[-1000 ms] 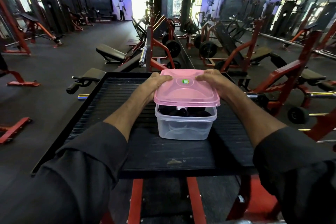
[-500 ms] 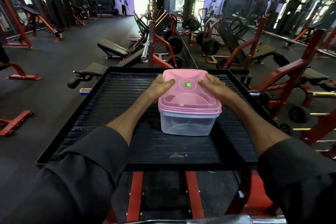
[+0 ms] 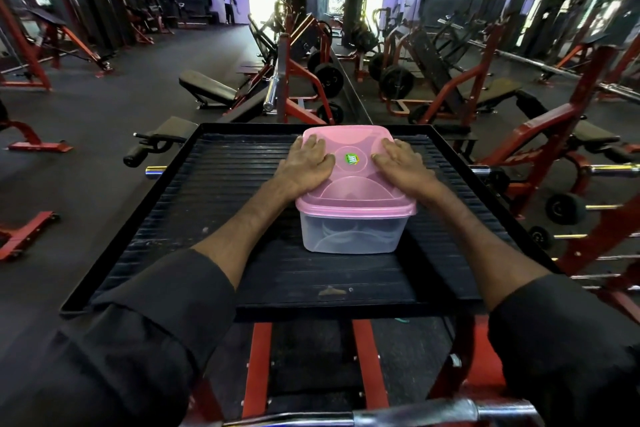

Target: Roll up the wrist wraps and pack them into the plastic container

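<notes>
**Operator:** Head view: which step am I on?
**Spotter:** Closing up, I judge. The square pink plastic lid (image 3: 349, 192) sits on the clear plastic container (image 3: 353, 236), on the black ribbed bench (image 3: 221, 204).
**Operator:** And my hands?
**Spotter:** Your left hand (image 3: 306, 166) and right hand (image 3: 403, 165) lie flat on the lid, fingers spread, pinching nothing.
**Operator:** And the wrist wraps?
**Spotter:** I can't make them out through the cloudy wall. Next I'd press the near corners until the rim seats.
</notes>
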